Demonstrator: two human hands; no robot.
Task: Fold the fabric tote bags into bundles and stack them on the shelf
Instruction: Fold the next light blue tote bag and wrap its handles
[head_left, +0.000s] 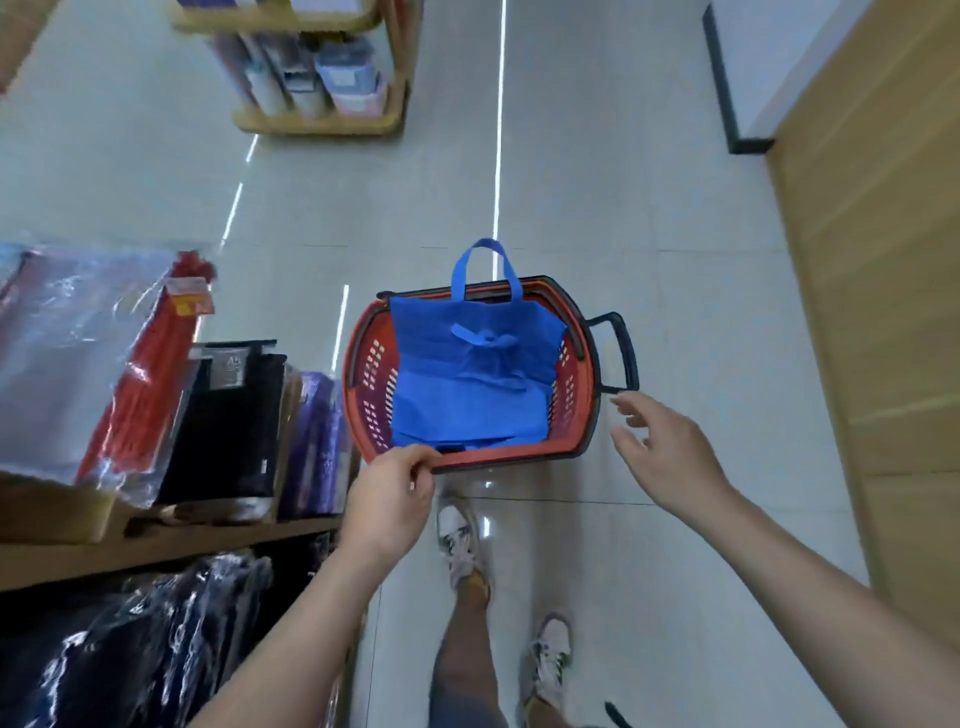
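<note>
A red plastic shopping basket (574, 421) with black handles stands on the tiled floor ahead of me. Blue fabric tote bags (467, 374) lie piled inside it, one handle loop sticking up over the far rim. My left hand (389, 499) grips the near rim of the basket, fingers curled over the edge. My right hand (665, 452) hovers just right of the basket with fingers spread, touching nothing. The wooden shelf (156, 545) runs along my left side.
The shelf holds black and purple packaged bags (223, 415), a red packaged item (150, 374) and clear plastic wraps; dark wrapped goods sit below. A wooden display rack (322, 67) stands farther down the aisle. A wooden wall panel (883, 312) lines the right. My feet are below the basket.
</note>
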